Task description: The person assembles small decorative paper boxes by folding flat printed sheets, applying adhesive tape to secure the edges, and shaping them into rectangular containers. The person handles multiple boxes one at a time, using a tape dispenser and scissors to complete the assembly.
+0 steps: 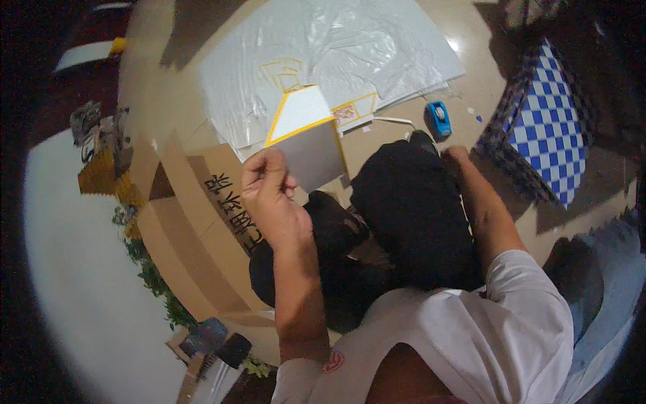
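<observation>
My left hand (267, 180) is raised in front of me, fingers pinched on the lower left corner of a folded white board piece with yellow tape edges (306, 131). The piece stands tilted, its grey underside facing me. My right hand (455, 156) rests low on the floor beside my dark-trousered knee (410, 202); its fingers are mostly hidden, so whether it holds anything cannot be seen. A blue tape dispenser (438, 118) lies on the floor just beyond that hand.
Large white sheets (323, 47) with yellow tape scraps cover the floor ahead. An open cardboard box (185, 215) with green foliage beside it stands at my left. A blue-and-white checkered cloth (548, 124) lies to the right. Small tools lie near my lower left.
</observation>
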{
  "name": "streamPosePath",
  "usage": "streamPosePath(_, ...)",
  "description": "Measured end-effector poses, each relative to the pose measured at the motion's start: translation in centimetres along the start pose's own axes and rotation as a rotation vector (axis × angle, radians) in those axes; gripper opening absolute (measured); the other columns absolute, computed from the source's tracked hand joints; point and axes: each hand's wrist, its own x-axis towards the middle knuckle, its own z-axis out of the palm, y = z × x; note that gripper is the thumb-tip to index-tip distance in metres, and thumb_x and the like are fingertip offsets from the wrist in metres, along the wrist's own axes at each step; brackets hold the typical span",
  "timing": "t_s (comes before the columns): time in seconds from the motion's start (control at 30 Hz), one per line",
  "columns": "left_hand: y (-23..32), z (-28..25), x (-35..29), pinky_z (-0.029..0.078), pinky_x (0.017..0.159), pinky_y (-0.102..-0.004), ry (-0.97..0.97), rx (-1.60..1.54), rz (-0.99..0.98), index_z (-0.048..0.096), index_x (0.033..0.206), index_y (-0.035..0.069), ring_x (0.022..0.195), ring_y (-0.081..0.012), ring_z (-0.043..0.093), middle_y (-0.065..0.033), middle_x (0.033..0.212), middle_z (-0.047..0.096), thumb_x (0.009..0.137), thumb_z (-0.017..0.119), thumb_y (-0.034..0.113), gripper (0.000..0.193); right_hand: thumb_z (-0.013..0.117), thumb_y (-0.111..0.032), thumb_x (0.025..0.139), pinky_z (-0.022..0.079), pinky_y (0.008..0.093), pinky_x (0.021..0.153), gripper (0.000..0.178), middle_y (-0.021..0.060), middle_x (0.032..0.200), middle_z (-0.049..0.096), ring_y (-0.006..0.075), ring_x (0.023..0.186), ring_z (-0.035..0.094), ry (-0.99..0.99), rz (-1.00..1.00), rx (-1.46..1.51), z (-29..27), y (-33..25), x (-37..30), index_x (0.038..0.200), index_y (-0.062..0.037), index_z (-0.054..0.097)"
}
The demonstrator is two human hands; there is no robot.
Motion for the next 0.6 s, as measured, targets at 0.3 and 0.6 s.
streamPosePath(0.3, 0.5, -0.1, -0.8, 0.031, 0.044, -0.018, 0.081, -0.039, 0.061, 0.061, 0.091, 0.002, 0.053, -0.0053, 0.048, -0.0004, 0.072, 0.058, 0.086, 0.07, 0.015, 0.017, 0.065, -0.023, 0.088, 0.044, 0.0264, 0.056, 0.023, 0.0027, 0.077, 0.062, 0.0105, 0.062, 0.054, 0.429, 0.012, 1.47, -12.7, -6.1, -5.6, 0.1, -0.0037, 0.062)
streamPosePath(0.6, 2.5, 0.0, -1.9, 0.041, 0.052, -0.0197, 0.03, -0.066, 0.107, 0.062, 0.089, 0.0, 0.058, -0.0062, 0.054, -0.0017, 0.074, 0.061, 0.086, 0.072, 0.017, 0.02, 0.064, -0.016, 0.089, 0.044, 0.0222, 0.067, 0.015, 0.0013, 0.086, 0.063, 0.0076, 0.078, 0.057, 0.423, -0.898, 1.349, -38.9, -28.5, -27.8, 0.098, -0.004, 0.062)
